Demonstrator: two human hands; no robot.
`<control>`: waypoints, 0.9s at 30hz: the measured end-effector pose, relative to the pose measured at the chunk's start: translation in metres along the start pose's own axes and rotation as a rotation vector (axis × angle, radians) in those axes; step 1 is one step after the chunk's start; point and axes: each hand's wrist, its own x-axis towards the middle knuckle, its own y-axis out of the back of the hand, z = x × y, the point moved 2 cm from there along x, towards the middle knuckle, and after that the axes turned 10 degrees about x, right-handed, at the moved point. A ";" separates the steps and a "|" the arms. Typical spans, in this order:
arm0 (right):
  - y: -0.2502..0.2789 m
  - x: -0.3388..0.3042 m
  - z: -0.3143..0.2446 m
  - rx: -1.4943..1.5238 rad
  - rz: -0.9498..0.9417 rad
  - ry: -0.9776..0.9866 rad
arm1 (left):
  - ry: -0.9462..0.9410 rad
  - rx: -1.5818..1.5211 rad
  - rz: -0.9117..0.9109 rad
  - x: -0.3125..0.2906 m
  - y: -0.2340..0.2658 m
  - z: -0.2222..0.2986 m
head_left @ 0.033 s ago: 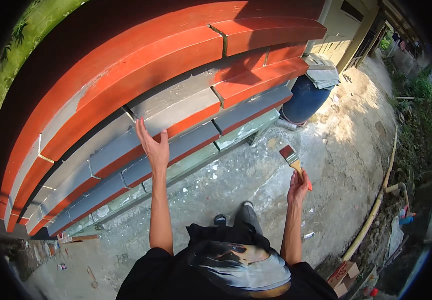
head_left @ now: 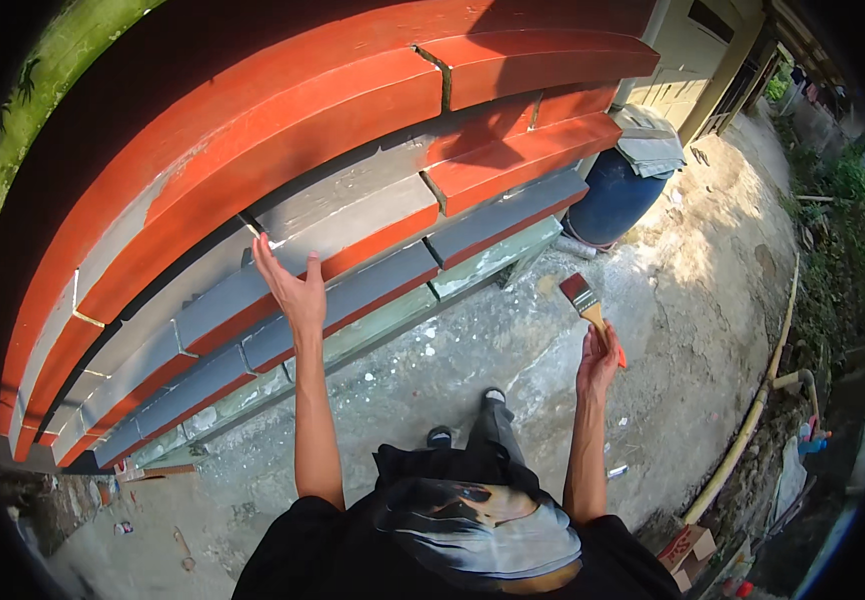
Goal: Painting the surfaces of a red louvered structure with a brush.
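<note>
My left hand (head_left: 295,292) reaches up with its fingers apart, beside the stepped wall of painted blocks. Its fingertips are at the edge of a grey block (head_left: 348,222) with a red-orange lower face; whether they touch it, I cannot tell. My right hand (head_left: 597,366) grips a paintbrush (head_left: 590,306) by its pale wooden handle, bristles upward. The bristles look dark red, and a metal band joins them to the handle. Red-orange blocks (head_left: 553,62) form the upper courses. Grey tops with red edges run below them, above a pale green bottom course (head_left: 493,260).
A dark blue drum (head_left: 608,200) with folded sheets (head_left: 648,150) on top stands past the wall's far end. The concrete floor (head_left: 543,400) is spotted with paint. A pale pipe (head_left: 748,420) and plants (head_left: 843,240) line the right side. A cardboard box (head_left: 688,550) lies at lower right.
My left hand has shifted slightly to the left along the blocks. The right hand still holds the paintbrush in nearly the same place. My right foot is a little further forward.
</note>
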 end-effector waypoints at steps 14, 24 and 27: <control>-0.269 0.198 0.051 -0.375 -0.615 0.492 | 0.355 -0.011 0.129 0.042 -0.048 0.005; -0.313 0.192 0.069 -0.636 -0.654 0.943 | 0.398 0.106 0.028 0.041 -0.080 0.016; -0.318 0.176 0.094 -0.618 -0.717 0.874 | 0.377 0.076 0.017 0.042 -0.085 0.019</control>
